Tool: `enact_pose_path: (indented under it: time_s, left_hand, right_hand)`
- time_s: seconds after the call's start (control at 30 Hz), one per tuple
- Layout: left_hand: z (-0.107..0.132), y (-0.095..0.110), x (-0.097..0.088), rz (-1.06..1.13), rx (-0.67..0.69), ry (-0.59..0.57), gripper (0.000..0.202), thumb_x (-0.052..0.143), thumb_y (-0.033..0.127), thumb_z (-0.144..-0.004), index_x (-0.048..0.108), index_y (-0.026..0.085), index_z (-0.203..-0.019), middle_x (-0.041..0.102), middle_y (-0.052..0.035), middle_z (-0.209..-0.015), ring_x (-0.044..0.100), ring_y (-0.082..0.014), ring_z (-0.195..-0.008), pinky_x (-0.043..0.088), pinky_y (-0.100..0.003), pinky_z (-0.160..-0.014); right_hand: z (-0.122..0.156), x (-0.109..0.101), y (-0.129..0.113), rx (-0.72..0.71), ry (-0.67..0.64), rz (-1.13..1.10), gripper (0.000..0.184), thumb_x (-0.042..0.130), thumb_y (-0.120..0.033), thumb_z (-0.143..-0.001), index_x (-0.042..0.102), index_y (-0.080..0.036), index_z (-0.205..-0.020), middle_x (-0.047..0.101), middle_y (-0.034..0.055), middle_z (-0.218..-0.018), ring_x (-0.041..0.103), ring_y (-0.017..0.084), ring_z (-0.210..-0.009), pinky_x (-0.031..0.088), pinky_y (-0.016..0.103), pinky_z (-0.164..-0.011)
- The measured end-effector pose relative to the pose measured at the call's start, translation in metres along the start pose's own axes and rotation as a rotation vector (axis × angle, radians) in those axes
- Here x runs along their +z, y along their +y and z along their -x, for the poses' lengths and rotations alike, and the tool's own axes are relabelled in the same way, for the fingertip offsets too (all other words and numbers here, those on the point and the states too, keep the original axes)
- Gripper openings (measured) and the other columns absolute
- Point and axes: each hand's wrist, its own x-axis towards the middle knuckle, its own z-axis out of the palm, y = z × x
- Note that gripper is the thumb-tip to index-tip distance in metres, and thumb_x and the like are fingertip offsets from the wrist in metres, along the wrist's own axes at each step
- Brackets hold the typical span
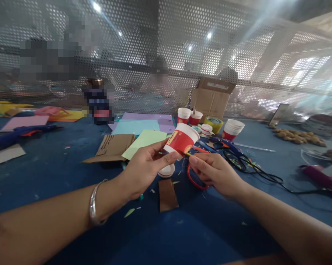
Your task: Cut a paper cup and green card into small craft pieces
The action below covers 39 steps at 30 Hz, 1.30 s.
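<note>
My left hand [151, 162] grips a red and white paper cup [184, 137], tilted with its rim up to the right. In my right hand [214, 171] a thin yellow pencil-like stick [187, 154] is pinched, its tip at the lower side of the cup. Below the cup, a small white round piece [167, 170] with a dark edge line lies on the table, partly hidden. A brown cardboard strip [167, 195] is nearer to me. Red scissor-like handles [195, 180] show beside my right hand, partly covered by it.
Paper cups [233, 129], yellow tape [214, 124] and a cardboard box [210, 101] stand at the back. A blue glue gun [229, 145] with a black cord lies right. Coloured paper sheets [138, 127] and folded cardboard [113, 147] lie left of centre. A perforated metal screen [177, 48] rises behind.
</note>
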Motion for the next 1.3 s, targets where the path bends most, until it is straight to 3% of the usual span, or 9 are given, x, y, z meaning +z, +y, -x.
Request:
enact_pose_path:
  time_s: [0.17, 0.37, 0.47, 0.6, 0.73, 0.97, 1.07, 1.17, 1.3]
  left_hand:
    - [0.000, 0.000, -0.002, -0.028, 0.005, 0.006, 0.043, 0.073, 0.035, -0.086, 0.068, 0.021, -0.127, 0.071, -0.0070, -0.105, 0.063, -0.0212, -0.098, 0.048, -0.035, -0.089]
    - [-0.002, 0.003, -0.003, -0.162, 0.045, 0.018, 0.059, 0.074, 0.036, -0.085, 0.058, 0.024, -0.139, 0.072, -0.0078, -0.117, 0.065, -0.0238, -0.099, 0.051, -0.035, -0.085]
    - [0.000, 0.006, -0.001, -0.314, 0.097, 0.092, 0.062, 0.075, 0.037, -0.083, 0.057, 0.021, -0.141, 0.072, -0.0097, -0.117, 0.066, -0.0246, -0.096, 0.053, -0.035, -0.083]
    - [0.004, 0.009, 0.001, -0.481, 0.256, 0.231, 0.060, 0.076, 0.034, -0.082, 0.060, 0.024, -0.139, 0.066, -0.0092, -0.124, 0.062, -0.0261, -0.109, 0.055, -0.034, -0.088]
    - [0.006, 0.009, 0.001, -0.520, 0.324, 0.254, 0.056, 0.075, 0.033, -0.082, 0.061, 0.029, -0.137, 0.064, -0.0070, -0.122, 0.060, -0.0249, -0.108, 0.056, -0.034, -0.087]
    - [0.003, 0.010, 0.001, -0.219, 0.164, 0.158, 0.062, 0.081, 0.033, -0.077, 0.059, 0.025, -0.134, 0.067, -0.0080, -0.127, 0.062, -0.0264, -0.109, 0.054, -0.035, -0.084]
    - [0.002, 0.011, 0.001, -0.023, 0.044, 0.087, 0.048, 0.075, 0.038, -0.084, 0.061, 0.024, -0.128, 0.070, -0.0083, -0.120, 0.065, -0.0242, -0.105, 0.054, -0.035, -0.085]
    - [-0.001, 0.012, 0.001, 0.156, -0.128, 0.046, 0.032, 0.070, 0.045, -0.087, 0.068, 0.019, -0.106, 0.071, -0.0093, -0.113, 0.069, -0.0243, -0.098, 0.055, -0.038, -0.085]
    - [-0.005, 0.013, 0.000, 0.233, -0.183, 0.031, 0.026, 0.074, 0.038, -0.085, 0.071, 0.015, -0.096, 0.073, -0.0103, -0.108, 0.070, -0.0227, -0.098, 0.055, -0.035, -0.088]
  right_hand:
    - [-0.002, 0.002, 0.005, 0.016, 0.011, -0.016, 0.050, 0.058, -0.059, -0.092, 0.041, -0.020, -0.067, 0.024, -0.0115, -0.052, 0.016, 0.003, -0.043, 0.012, 0.018, -0.037]
    - [-0.003, 0.005, 0.010, -0.002, 0.053, 0.030, 0.050, 0.057, -0.060, -0.092, 0.043, -0.019, -0.067, 0.026, -0.0100, -0.054, 0.020, 0.004, -0.045, 0.015, 0.017, -0.038]
    - [-0.003, 0.006, 0.009, -0.012, 0.051, 0.037, 0.050, 0.057, -0.061, -0.092, 0.043, -0.019, -0.068, 0.026, -0.0097, -0.054, 0.020, 0.004, -0.046, 0.016, 0.018, -0.038]
    - [-0.001, 0.006, 0.007, -0.025, 0.057, 0.042, 0.051, 0.057, -0.061, -0.092, 0.041, -0.020, -0.067, 0.027, -0.0092, -0.056, 0.020, 0.005, -0.047, 0.016, 0.019, -0.039]
    - [0.000, 0.006, 0.006, -0.059, 0.056, 0.062, 0.051, 0.055, -0.061, -0.092, 0.040, -0.020, -0.066, 0.025, -0.0095, -0.055, 0.019, 0.005, -0.047, 0.016, 0.020, -0.040]
    - [0.002, 0.004, 0.001, -0.098, 0.036, 0.081, 0.050, 0.055, -0.059, -0.094, 0.041, -0.019, -0.066, 0.027, -0.0085, -0.057, 0.020, 0.005, -0.047, 0.016, 0.020, -0.040]
    - [0.003, 0.002, -0.001, -0.100, 0.028, 0.067, 0.050, 0.055, -0.058, -0.094, 0.041, -0.019, -0.066, 0.027, -0.0089, -0.056, 0.019, 0.004, -0.047, 0.016, 0.020, -0.040]
    - [0.003, -0.001, -0.001, -0.087, 0.034, 0.068, 0.050, 0.054, -0.059, -0.094, 0.040, -0.020, -0.066, 0.027, -0.0091, -0.056, 0.020, 0.004, -0.046, 0.016, 0.020, -0.040]
    - [0.004, -0.003, -0.002, -0.086, 0.025, 0.063, 0.050, 0.055, -0.059, -0.094, 0.041, -0.020, -0.066, 0.025, -0.0097, -0.054, 0.017, 0.004, -0.045, 0.014, 0.020, -0.039]
